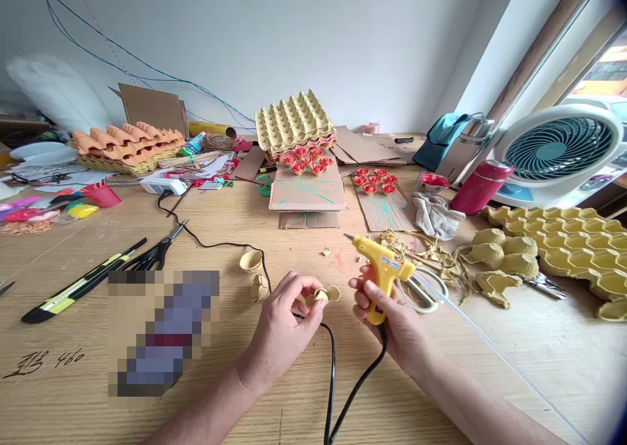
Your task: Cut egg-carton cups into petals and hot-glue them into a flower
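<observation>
My left hand pinches a small curled piece of egg-carton pulp just above the wooden table. My right hand is wrapped round the grip of a yellow hot glue gun, whose nozzle points up and to the left, away from the pulp piece. The gun's black cord runs down toward me between my forearms. Two more cut pulp cups lie just left of my left hand.
Black scissors and a yellow-black utility knife lie at left. Cut carton scraps and a yellow egg tray sit at right. Red paper roses on cardboard, stacked egg trays, a red bottle and a fan stand farther back.
</observation>
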The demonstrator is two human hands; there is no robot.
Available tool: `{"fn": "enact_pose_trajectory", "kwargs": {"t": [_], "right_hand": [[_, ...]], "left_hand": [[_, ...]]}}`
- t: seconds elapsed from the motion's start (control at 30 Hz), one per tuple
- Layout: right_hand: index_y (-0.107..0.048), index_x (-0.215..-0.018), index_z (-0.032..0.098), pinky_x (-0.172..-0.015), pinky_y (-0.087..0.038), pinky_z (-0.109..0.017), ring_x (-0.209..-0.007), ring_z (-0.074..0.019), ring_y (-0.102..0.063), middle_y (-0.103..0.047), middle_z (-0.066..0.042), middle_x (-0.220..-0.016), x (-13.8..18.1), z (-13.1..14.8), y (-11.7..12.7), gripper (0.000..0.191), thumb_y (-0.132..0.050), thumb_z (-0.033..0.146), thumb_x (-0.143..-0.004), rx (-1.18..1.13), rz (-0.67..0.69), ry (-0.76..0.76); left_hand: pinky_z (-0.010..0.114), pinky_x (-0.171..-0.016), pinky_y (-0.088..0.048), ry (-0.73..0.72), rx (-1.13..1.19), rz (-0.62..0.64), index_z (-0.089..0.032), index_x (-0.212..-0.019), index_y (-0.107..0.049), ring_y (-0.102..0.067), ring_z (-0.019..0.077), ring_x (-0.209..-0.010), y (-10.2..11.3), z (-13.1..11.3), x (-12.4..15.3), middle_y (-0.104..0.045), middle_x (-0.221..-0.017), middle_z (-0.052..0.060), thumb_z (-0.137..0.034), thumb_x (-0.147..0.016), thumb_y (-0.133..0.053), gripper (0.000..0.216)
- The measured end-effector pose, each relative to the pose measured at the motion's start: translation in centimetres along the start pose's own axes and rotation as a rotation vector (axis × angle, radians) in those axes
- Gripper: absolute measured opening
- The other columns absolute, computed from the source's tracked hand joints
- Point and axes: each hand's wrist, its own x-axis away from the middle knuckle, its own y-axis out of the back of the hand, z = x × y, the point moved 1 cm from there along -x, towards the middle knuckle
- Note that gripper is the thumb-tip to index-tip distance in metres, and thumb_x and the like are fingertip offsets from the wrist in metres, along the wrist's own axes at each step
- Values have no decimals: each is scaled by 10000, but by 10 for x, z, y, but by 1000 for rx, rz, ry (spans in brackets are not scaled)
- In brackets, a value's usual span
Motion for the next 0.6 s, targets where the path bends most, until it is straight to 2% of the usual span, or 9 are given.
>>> {"fn": "enact_pose_trajectory", "kwargs": {"t": [0.13,0.37,0.5,0.6], "right_hand": [[-605,-996,213,-584,-440,-226,-588,-91,-527,-628,43,-744,5,-16,-8,528,-937,377,-620,144,-6,-96],[-564,-1033,230,-582,-428,-239,-570,-90,-508,-594,63,-723,7,-22,-14,538,-913,343,-639,169,80,-97],[-575,-1021,227,-570,-428,-231,-565,-85,-505,-588,63,-721,7,-21,-12,522,-907,343,-635,178,53,-101],[-580,-1009,219,-565,-429,-225,-569,-86,-517,-603,54,-723,7,-20,-10,511,-902,359,-638,177,35,-128]], "left_hand": [[196,-588,-540,-16,-8,21,-212,-941,-599,-633,126,-772,-2,-4,2,-637,-897,14,-119,-897,-567,108],[257,-677,-554,-23,14,40,-211,-911,-589,-606,136,-734,-7,-7,5,-609,-825,-1,-111,-876,-580,106],[240,-637,-591,83,179,113,-207,-945,-617,-647,158,-816,-7,-8,5,-607,-899,27,-179,-903,-598,54],[258,-598,-627,183,384,222,-211,-1012,-638,-669,174,-837,-5,-5,5,-596,-960,47,-275,-958,-550,122]]}}
